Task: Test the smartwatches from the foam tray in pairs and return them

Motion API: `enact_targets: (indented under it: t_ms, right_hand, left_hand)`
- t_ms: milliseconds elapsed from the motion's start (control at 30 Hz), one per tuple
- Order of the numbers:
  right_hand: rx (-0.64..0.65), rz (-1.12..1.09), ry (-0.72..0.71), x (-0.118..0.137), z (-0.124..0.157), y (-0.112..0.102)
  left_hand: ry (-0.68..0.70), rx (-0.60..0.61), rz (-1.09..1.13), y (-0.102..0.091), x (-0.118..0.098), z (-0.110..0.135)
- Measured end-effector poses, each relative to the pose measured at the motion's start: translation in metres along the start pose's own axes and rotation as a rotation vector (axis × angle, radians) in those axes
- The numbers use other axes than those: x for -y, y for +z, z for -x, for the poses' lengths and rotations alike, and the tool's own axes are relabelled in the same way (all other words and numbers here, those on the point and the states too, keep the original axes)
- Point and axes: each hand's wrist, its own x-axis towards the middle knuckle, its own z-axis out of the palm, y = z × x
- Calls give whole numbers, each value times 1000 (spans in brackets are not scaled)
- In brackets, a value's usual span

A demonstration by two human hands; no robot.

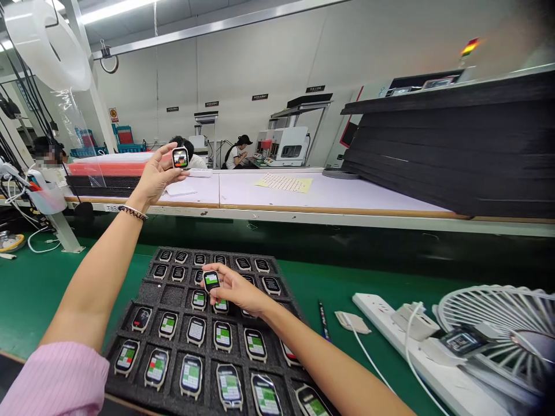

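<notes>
My left hand (pixel 155 176) is raised above the bench, its thumb and fingers gripping a smartwatch (pixel 180 158) by the edges, lit screen towards me. Lower down, my right hand (pixel 236 289) pinches a second smartwatch (pixel 211 281) with a green and white screen, just over the black foam tray (pixel 167 293). Rows of strapless watches lie in the tray's square pockets. Several in the near rows, such as this watch (pixel 223 335), show green and white blocks; those at the far side have dark screens with lines of text. My right hand and forearm hide part of the tray.
On the green bench to the right are a pen (pixel 323 320), a white power strip (pixel 377 309) with cables and a white fan (pixel 498 323). A raised shelf (pixel 243 193) behind carries black foam sheets (pixel 451 144) and a yellow dotted sheet (pixel 286 183). Other people sit beyond.
</notes>
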Motion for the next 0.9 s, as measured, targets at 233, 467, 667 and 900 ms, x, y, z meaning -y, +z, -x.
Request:
enact_targets:
  t_ms: [233, 467, 667, 900]
  right_hand:
    - [10, 3, -6, 0, -1, 0]
    - [-8, 11, 3, 3, 0, 3]
    - [-24, 79, 9, 2, 0, 3]
    - [-27, 293, 20, -30, -3, -27]
  left_hand:
    - [331, 58, -285, 1, -26, -3]
    - [240, -50, -201, 16, -44, 8]
    - [266, -161, -336, -42, -65, 48]
    - [173, -529, -588, -176, -153, 184]
